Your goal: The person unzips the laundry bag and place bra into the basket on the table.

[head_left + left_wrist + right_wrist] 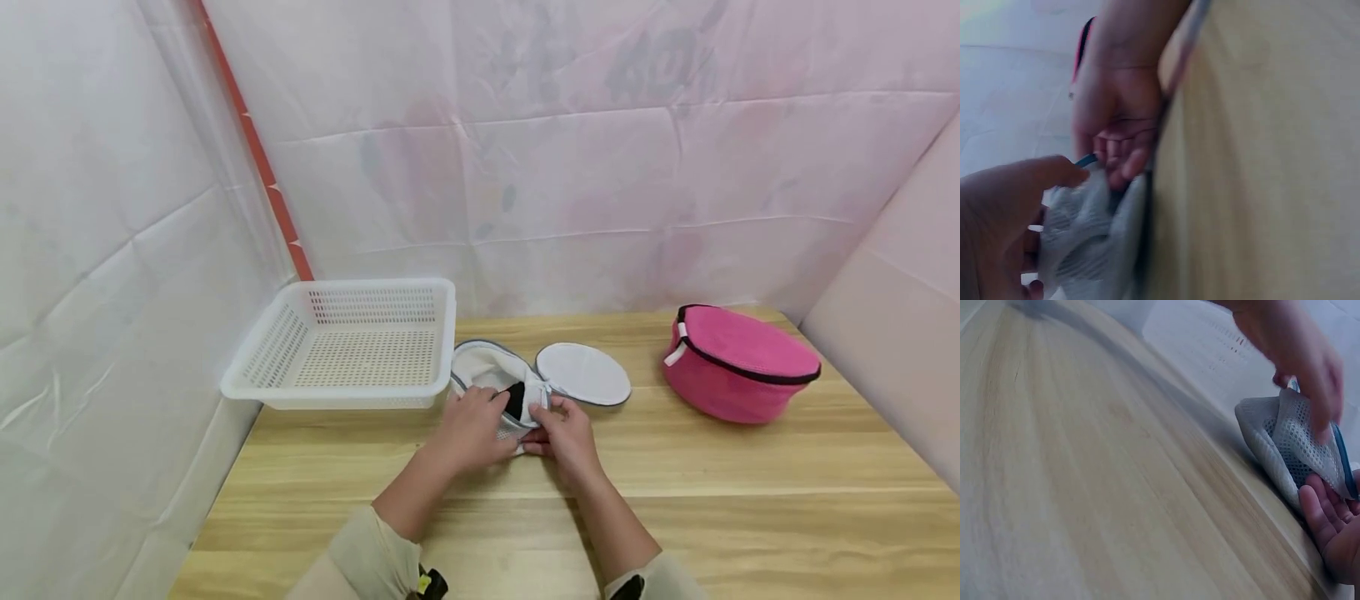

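Observation:
A white mesh laundry bag (486, 362) with grey-blue trim stands on the table, its zip opening facing up. The round lid (583, 375) is folded back to the right. Inside the bag shows a black item (515, 401), mostly hidden by the fabric and fingers. My left hand (474, 429) grips the near left rim, fingers over the edge; in the left wrist view its thumb presses the mesh (1085, 231). My right hand (572, 442) pinches the rim at the right, thumb on top and fingers beneath. In the right wrist view the mesh wall (1304, 434) is creased between both hands.
A white perforated plastic basket (341, 392) stands to the left, close beside the mesh bag. On the right sits a closed pink round bag (738, 367) with black trim and a white tab. White sheeting (562, 167) hangs behind the wooden table (712, 500).

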### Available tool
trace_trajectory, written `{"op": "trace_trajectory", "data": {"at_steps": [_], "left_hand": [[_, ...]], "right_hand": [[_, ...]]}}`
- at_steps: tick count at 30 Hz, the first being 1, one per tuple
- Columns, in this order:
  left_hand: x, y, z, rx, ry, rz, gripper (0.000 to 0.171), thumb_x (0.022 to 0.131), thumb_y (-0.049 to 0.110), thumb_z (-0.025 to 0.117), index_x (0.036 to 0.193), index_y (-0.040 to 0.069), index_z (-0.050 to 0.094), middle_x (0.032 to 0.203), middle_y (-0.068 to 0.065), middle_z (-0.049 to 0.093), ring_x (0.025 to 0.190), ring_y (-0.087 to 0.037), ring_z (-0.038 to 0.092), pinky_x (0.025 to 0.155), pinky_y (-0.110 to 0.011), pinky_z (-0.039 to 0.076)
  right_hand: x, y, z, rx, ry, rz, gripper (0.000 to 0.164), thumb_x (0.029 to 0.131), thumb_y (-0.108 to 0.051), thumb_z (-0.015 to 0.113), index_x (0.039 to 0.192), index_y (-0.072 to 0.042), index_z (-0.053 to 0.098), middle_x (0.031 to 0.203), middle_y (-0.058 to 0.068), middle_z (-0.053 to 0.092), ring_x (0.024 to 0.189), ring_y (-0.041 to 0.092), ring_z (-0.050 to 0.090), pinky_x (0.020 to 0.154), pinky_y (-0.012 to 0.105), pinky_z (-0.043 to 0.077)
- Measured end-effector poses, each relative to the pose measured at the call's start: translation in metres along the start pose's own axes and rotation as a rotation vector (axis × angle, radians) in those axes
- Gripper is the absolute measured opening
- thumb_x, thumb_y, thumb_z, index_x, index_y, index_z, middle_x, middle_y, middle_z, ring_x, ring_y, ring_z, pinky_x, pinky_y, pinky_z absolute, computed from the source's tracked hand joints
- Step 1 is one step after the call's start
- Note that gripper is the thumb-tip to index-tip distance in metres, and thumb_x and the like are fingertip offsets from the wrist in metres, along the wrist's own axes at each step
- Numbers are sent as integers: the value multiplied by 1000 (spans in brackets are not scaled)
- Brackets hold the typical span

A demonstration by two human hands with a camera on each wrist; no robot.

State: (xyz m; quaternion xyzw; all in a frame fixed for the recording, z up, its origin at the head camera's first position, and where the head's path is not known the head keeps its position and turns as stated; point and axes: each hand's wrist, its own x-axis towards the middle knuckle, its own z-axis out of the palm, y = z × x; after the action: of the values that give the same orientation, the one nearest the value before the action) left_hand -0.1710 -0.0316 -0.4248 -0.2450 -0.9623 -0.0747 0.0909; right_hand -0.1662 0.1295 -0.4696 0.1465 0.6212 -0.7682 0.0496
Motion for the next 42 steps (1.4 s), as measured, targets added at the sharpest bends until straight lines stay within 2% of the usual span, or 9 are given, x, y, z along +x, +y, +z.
{"op": "trace_trajectory", "data": {"at_steps": [4,6,8,13,16,22,27,36,42], "left_hand": [[14,-1,-16,-48,163,5,25,91,41,54,85,19,64,70,5,65,69,-16,64,66,-33,38],[21,-1,-20,-31,191,29,22,91,35,57,77,19,61,62,6,60,63,-15,62,64,-32,40],[27,-1,-20,-37,130,44,22,89,33,61,73,18,59,63,6,59,64,-15,61,64,-32,43],[36,-2,-9,-174,-201,-25,30,81,46,68,79,16,62,77,3,63,73,-15,58,65,-32,47],[38,-6,2,-258,-275,-61,35,76,46,73,86,13,63,82,1,64,76,-13,57,68,-31,48],[42,-15,16,-408,-269,-61,45,71,40,79,98,9,61,90,0,63,81,-12,57,74,-28,48],[40,-17,20,-437,-256,-97,60,70,43,79,114,9,57,108,-3,61,98,-15,58,87,-30,48],[37,-18,25,-482,-165,-133,58,66,46,81,103,14,50,91,2,60,79,-12,55,71,-27,47],[37,-19,29,-475,-164,-104,62,67,45,81,112,14,53,103,-1,64,91,-16,60,79,-31,49]], "right_hand": [[2,0,-1,9,7,-22,24,89,-11,62,105,1,49,69,3,65,57,19,63,52,34,55],[1,1,-1,9,3,-25,22,88,-11,62,102,1,49,68,4,64,57,20,63,52,34,55],[1,2,-1,11,0,-28,20,88,-11,62,100,1,50,69,5,64,57,20,63,52,35,55],[-2,1,-1,29,1,-21,15,86,-12,63,92,-2,53,69,6,65,56,20,64,52,37,56],[-2,1,-1,34,-6,1,24,87,-23,65,93,-2,54,65,7,64,55,21,64,53,38,56],[0,-1,-4,3,6,8,44,90,-41,60,110,-2,51,63,6,63,49,19,62,51,37,56],[2,0,-4,14,13,5,36,95,-32,54,113,-2,48,64,5,63,49,18,62,51,37,56],[1,2,-4,66,54,-38,25,97,-24,51,106,-2,45,60,4,59,47,15,59,47,30,53],[1,2,-5,67,67,-49,26,96,-25,53,103,-1,46,59,3,57,45,13,56,44,29,52]]}}
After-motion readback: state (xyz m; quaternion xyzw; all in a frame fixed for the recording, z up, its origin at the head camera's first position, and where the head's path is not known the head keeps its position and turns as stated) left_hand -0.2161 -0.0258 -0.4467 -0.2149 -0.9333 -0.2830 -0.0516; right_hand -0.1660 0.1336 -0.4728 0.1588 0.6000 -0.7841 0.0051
